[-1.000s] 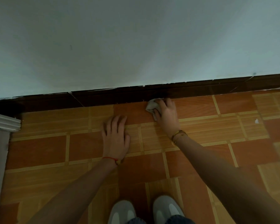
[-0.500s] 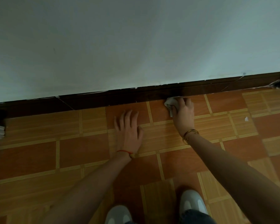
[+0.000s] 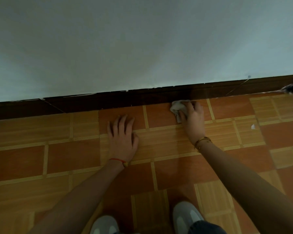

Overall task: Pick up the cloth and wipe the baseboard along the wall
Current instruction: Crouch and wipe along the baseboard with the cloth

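Floor: patterned tile floor, dark baseboard mid-frame.
Right hand: fingers curled, gripping white cloth at baseboard foot.
Left hand: fingers spread, flat on floor.
Tip: keep cloth pressed firmly, likely sliding sideways.

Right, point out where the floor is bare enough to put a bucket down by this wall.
Bare tile runs left of the left hand, below the baseboard. Another patch lies right of the right hand, around a small white scrap. It is crowded between the hands, where the cloth works, and near the shoes.

No readable text, no labels, no numbers on any surface
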The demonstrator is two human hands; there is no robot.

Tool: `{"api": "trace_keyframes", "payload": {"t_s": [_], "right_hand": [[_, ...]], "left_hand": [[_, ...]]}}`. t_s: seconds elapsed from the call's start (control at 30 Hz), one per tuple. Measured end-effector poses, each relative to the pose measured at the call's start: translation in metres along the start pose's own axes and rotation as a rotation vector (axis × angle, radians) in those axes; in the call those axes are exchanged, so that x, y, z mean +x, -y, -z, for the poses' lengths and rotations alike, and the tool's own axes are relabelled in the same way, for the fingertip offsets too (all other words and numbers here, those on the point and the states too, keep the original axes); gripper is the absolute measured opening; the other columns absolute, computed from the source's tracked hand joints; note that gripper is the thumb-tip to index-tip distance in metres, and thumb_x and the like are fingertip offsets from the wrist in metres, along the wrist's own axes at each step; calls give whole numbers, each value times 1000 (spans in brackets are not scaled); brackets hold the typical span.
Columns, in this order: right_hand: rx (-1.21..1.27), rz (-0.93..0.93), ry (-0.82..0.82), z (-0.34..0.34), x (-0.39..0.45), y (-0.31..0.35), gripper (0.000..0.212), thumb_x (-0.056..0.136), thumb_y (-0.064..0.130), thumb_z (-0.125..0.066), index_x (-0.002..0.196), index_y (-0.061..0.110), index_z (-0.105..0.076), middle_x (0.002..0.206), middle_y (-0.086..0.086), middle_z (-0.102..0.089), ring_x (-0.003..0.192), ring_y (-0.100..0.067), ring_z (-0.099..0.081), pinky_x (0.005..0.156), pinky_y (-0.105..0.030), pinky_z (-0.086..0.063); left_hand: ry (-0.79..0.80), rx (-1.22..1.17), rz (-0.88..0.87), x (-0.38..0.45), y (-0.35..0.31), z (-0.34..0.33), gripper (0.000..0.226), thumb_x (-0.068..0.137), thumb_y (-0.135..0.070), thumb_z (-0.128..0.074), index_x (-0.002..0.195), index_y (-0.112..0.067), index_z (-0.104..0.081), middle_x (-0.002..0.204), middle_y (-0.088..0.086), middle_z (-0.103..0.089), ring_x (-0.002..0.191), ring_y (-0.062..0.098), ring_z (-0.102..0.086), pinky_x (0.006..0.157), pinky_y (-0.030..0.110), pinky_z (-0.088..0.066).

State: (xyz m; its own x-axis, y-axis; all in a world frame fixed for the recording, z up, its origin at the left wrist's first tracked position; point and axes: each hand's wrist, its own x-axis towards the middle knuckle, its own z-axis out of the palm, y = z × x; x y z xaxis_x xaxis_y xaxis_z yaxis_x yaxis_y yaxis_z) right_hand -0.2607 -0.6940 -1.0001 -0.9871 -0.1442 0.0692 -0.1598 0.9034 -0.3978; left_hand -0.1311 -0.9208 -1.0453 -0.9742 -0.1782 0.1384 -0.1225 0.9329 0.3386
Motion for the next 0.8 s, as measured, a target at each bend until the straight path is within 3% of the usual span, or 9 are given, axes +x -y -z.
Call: {"api": "trace_keyframes", "payload": {"t_s": [0.17, 0.27, 0.43, 0.5, 0.63, 0.8], "right_hand": [[52, 22, -11, -7, 2, 11, 30, 87, 4, -61, 117, 1, -59, 117, -22, -51, 108, -38, -48, 93, -47, -46], [108, 180, 45, -16, -3, 35, 33, 84, 3, -65, 117, 1, -60, 116, -22, -52, 106, -36, -50, 93, -44, -47], [121, 451, 28, -11, -1, 53, 39, 63, -3, -84, 98, -5, -67, 96, -21, -62, 85, -42, -62, 73, -47, -58], [121, 507, 10, -6, 0, 43, 35, 63, -4, -83, 95, -5, -68, 100, -17, -57, 83, -43, -62, 72, -47, -57], [111, 296, 63, 1, 6, 10, 31, 82, 3, -69, 112, -1, -62, 110, -23, -54, 100, -39, -53, 85, -45, -49], [69, 113, 10, 12, 14, -26, 30, 83, 2, -66, 112, -2, -61, 111, -25, -53, 100, -41, -51, 85, -47, -48]], "left_hand": [[-17, 1, 4, 1, -1, -2, 53, 91, -29, -49, 140, -13, -53, 146, 14, -48, 140, 37, -39, 120, 63, -16], [-6, 16, -2, 1, -1, 1, 54, 91, -30, -48, 141, -12, -52, 146, 14, -48, 140, 36, -38, 119, 63, -17], [38, -5, -6, 1, -1, 4, 57, 92, -33, -44, 144, -12, -48, 149, 14, -43, 142, 36, -35, 120, 63, -14], [35, -2, -7, -1, -1, 4, 57, 92, -32, -44, 144, -12, -49, 149, 14, -44, 142, 36, -34, 120, 62, -14], [47, 25, -6, 0, -2, 5, 56, 93, -34, -43, 145, -12, -48, 149, 14, -43, 142, 35, -33, 119, 63, -16], [43, 76, 9, 2, -5, 5, 56, 94, -36, -42, 143, -10, -49, 148, 16, -44, 141, 36, -36, 118, 64, -19]]}}
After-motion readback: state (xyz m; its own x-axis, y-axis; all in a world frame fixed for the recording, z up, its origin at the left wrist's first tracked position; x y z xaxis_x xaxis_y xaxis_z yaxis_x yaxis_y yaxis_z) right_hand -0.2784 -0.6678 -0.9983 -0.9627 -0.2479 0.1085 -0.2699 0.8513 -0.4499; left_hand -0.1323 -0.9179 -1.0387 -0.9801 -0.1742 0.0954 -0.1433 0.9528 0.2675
